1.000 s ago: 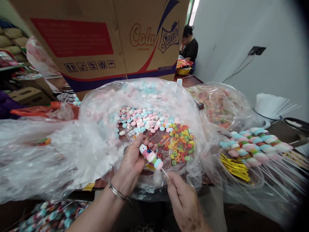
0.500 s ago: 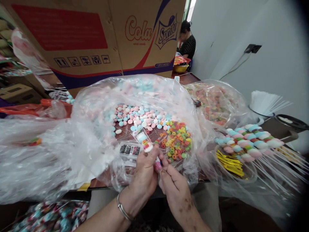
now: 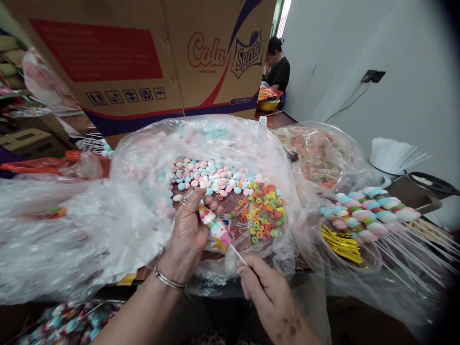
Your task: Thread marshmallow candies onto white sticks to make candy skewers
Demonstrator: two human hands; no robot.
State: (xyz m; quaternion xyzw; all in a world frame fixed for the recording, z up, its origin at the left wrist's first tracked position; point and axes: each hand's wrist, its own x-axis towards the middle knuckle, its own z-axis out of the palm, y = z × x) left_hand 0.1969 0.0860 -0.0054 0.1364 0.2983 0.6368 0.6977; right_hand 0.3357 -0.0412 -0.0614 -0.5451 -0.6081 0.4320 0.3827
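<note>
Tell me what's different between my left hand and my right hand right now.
Your left hand is against the colourful candy, while your right hand pinches the white stick. The left hand's fingers reach out more openly; the right hand's curl in. A metal bangle circles the left hand's wrist; none shows on the right hand. Both are ungloved.

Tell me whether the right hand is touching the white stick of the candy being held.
Touching. The head view shows the right hand pinching the lower end of the white stick between thumb and fingers.
</note>
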